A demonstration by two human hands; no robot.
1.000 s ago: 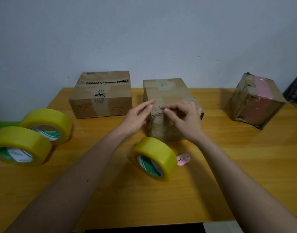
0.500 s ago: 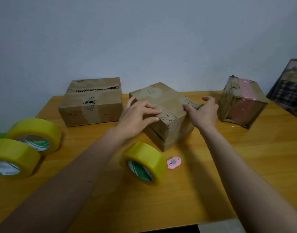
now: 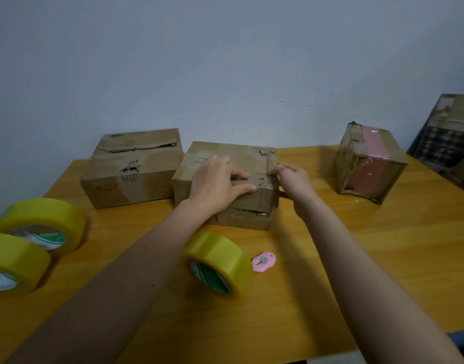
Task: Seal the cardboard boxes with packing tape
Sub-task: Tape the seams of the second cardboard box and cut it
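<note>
**Two hands press on the middle cardboard box**

Three cardboard boxes stand along the far side of a wooden tabletop [image 3: 383, 258]: a worn left box [image 3: 132, 166] with a torn top seam, a middle box [image 3: 230, 185] just beside it, and a right box [image 3: 367, 164] well apart, tilted, with pink showing under glossy wrapping. Three rolls of yellow packing tape lie nearer — two at the left edge, the far-left roll [image 3: 45, 222] and the near-left roll [image 3: 14, 264], touching or overlapping, and a centre roll [image 3: 217, 261] in front of the middle box. One small pink cutter [image 3: 263, 262] lies just right of the centre roll.

The left hand [image 3: 216, 185] lies spread on the middle box's top and near edge, fingers slightly curled, thumb along the front face. The right hand [image 3: 293, 179] grips the box's right near corner, fingers folded over the ragged flap edge. Both hands are closed onto the box, a little apart from each other.

The near-left roll is cut off by the frame's left edge. A dark checked object [image 3: 446, 143] at the far right is cropped and hard to make out. Print on the left box is too blurred to read.
</note>
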